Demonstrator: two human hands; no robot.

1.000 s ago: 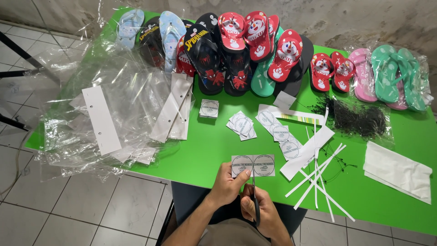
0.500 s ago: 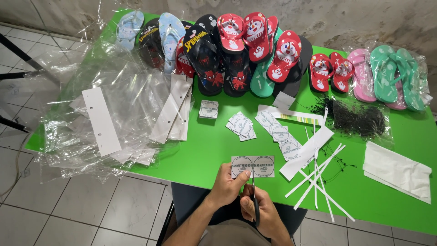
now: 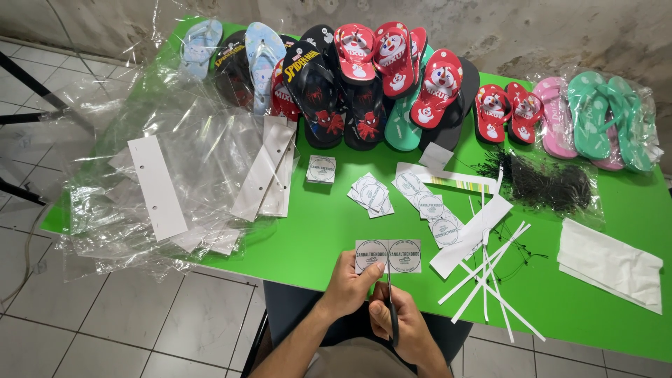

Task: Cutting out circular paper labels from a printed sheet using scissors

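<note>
flip-flops [image 3: 364, 84] line table [image 3: 315, 231]; plastic bags [image 3: 175, 168] left

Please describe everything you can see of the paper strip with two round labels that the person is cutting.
The paper strip is a small white rectangle, apparently thin paper, printed with two round dark-ringed labels side by side. It lies nearly flat at the near edge of the green table. The left hand pinches its lower left part; scissors in the right hand meet its bottom edge between the labels.

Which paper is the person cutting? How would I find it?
Look at the near edge of the green table. The left hand holds a paper strip with two round labels side by side. Unlike the loose single labels behind, scissors are cutting it.
</note>
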